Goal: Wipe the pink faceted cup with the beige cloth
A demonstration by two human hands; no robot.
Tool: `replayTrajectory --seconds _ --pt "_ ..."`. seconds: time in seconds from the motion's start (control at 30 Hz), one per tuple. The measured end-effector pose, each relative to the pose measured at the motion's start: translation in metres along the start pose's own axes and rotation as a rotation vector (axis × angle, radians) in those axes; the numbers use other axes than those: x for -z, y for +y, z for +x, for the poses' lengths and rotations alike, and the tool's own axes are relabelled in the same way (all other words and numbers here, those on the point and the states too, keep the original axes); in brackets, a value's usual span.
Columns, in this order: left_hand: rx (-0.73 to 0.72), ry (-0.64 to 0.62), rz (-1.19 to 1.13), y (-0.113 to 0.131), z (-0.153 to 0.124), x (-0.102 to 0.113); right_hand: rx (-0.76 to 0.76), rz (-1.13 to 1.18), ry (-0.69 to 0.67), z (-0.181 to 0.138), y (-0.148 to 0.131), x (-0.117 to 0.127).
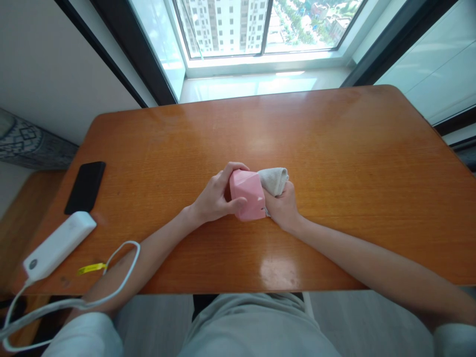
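A pink faceted object [248, 194] sits near the middle of the orange wooden table [334, 158]. My left hand [215, 196] is wrapped round its left side, fingers over the top and thumb on the front. My right hand [283, 207] is closed on a folded beige cloth [274, 178], which presses against the pink object's right side. The pink object's underside and far side are hidden.
A black phone [86, 186] lies at the table's left edge. Below it a white power bank [56, 245] lies with a white cable [122, 258] looping off the front edge, a yellow tag [91, 268] on it. A window sill runs behind the table.
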State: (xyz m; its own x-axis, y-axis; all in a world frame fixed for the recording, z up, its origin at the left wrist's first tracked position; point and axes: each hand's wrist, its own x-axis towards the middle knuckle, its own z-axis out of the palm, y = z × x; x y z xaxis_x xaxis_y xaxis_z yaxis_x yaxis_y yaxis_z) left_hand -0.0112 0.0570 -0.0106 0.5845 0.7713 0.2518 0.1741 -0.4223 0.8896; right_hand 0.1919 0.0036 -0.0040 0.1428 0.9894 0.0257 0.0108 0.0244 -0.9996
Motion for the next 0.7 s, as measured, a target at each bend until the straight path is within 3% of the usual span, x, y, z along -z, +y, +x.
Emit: replayTrajectory --seconds 0.07,0.13,0.27,0.47,0.57,0.7 --pt "0.095 -0.004 -0.057 0.0 0.0 -0.002 -0.011 -0.001 -0.002 -0.001 -0.001 -0.001" --pt "0.096 0.029 -0.08 -0.001 0.0 -0.006 -0.035 0.013 0.005 -0.001 -0.002 -0.002" --pt "-0.197 0.161 0.026 -0.007 0.0 -0.008 -0.071 0.025 -0.006 0.0 -0.005 -0.003" --pt "-0.779 0.04 0.436 -0.019 0.002 -0.001 -0.075 0.036 0.001 0.0 -0.002 -0.001" --pt "-0.876 0.048 0.627 -0.022 0.003 -0.001 -0.073 0.044 -0.003 0.002 0.001 0.0" --pt "-0.851 0.067 0.701 -0.02 0.003 -0.001 -0.061 0.054 -0.011 0.003 0.001 0.001"
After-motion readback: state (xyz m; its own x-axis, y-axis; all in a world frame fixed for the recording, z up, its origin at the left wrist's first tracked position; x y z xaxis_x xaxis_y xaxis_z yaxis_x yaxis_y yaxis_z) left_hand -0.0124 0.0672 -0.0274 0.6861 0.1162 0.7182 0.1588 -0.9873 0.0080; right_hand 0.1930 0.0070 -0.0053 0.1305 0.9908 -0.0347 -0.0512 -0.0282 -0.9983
